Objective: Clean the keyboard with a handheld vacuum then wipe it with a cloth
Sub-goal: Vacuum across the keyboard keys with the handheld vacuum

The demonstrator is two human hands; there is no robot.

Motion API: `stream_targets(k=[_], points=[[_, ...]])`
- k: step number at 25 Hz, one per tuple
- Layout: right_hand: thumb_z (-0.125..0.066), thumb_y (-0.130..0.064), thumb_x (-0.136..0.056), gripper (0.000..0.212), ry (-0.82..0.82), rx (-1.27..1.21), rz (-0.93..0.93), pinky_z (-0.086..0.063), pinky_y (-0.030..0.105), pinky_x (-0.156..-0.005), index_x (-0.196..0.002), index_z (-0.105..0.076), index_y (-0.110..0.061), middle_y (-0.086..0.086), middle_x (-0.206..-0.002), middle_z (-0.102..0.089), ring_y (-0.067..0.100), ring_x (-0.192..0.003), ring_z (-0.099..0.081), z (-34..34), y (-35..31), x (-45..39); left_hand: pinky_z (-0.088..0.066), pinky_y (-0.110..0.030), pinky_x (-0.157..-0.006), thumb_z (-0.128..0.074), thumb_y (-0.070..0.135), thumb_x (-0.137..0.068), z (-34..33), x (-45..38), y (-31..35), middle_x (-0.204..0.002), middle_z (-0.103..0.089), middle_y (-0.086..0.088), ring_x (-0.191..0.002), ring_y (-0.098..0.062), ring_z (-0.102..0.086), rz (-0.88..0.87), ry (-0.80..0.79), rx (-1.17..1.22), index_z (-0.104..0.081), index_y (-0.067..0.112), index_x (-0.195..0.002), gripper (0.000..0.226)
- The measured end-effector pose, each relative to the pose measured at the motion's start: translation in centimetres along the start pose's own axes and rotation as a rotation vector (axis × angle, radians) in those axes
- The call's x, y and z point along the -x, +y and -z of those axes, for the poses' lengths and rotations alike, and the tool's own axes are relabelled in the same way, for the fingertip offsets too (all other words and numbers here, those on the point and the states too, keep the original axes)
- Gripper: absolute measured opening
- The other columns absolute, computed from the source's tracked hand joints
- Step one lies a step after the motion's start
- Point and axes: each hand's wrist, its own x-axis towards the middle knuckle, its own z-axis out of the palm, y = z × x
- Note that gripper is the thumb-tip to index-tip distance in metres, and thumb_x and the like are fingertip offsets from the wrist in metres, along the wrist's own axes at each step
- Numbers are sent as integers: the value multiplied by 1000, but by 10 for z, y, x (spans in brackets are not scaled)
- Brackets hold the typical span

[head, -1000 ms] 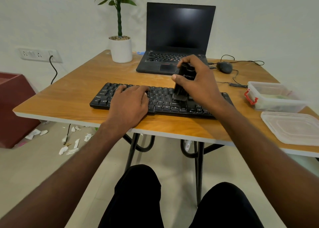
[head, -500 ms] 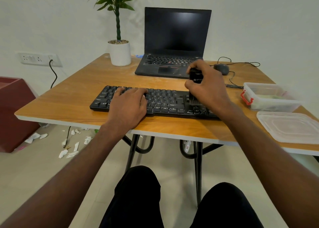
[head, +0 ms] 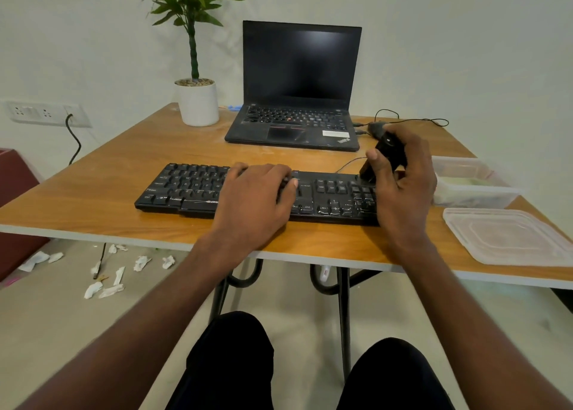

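Note:
A black keyboard point(head: 192, 186) lies near the front edge of the wooden table point(head: 93, 198). My left hand point(head: 257, 198) rests flat on its middle keys, fingers spread. My right hand point(head: 403, 180) grips a small black handheld vacuum point(head: 387, 155), tilted, with its nozzle down on the keys at the keyboard's right end. No cloth can be made out; something pale lies inside the clear container.
A black laptop point(head: 297, 99) stands open at the back, a potted plant point(head: 198, 99) to its left, a mouse point(head: 375, 127) with cables to its right. A clear plastic container point(head: 471, 186) and its lid point(head: 508, 236) lie at the right. Paper scraps point(head: 108, 276) litter the floor.
My right hand has carried the vacuum rightward along the keyboard, from its middle to its right end. My left hand has stayed on the keys.

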Motion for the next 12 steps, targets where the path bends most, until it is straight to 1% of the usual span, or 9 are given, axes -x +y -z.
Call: stream_targets(k=[4,5,6,8,10,11,12], points=[[-70,-34,-100,41,-152,-22,37,-55,22,-86,-137,-61,-20,-4,-126,-66,9,-116,-63,-3,-1,1,-34,-47,-115,-43,50,-108,-20,-6,10,-126,-67,6,-118,-17,-59,-13,-55,-54,-67,25,-128,40],[-71,-33,-99,41,-181,-16,38,-55,23,-86,-137,-62,-21,-5,-126,-67,9,-116,-63,-3,0,1,-34,-47,-115,-43,52,-107,-23,-5,10,-128,-65,5,-120,-19,-58,-16,-64,-78,-67,26,-129,41],[-72,-31,-99,39,-177,-13,30,-55,23,-88,-135,-63,-21,-5,-125,-67,9,-116,-63,-2,2,2,-33,-47,-114,-44,53,-106,-25,-4,9,-129,-64,4,-121,-20,-57,-16,-67,-91,-67,26,-130,42],[-71,-26,-98,35,-72,25,-9,-53,23,-92,-132,-64,-20,-5,-122,-67,8,-113,-62,0,4,1,-33,-48,-114,-44,54,-106,-25,-4,8,-129,-61,3,-121,-20,-55,-7,-68,-105,-66,27,-130,43],[-70,-26,-98,35,52,53,-52,-52,20,-93,-131,-64,-19,-4,-123,-66,7,-113,-61,2,3,0,-35,-48,-113,-42,56,-105,-25,-5,7,-127,-60,3,-120,-21,-54,-2,-65,-110,-65,27,-130,45],[-70,-26,-99,35,80,23,-68,-52,20,-93,-132,-63,-19,-3,-124,-66,8,-114,-61,3,2,0,-36,-48,-112,-39,58,-105,-26,-5,7,-126,-60,3,-119,-21,-54,1,-64,-108,-66,27,-129,47],[-70,-27,-99,36,64,-24,-77,-53,22,-93,-134,-61,-19,-4,-125,-65,10,-116,-62,3,1,1,-37,-48,-112,-36,60,-104,-26,-4,7,-125,-60,3,-118,-20,-54,5,-64,-108,-66,27,-129,51]])
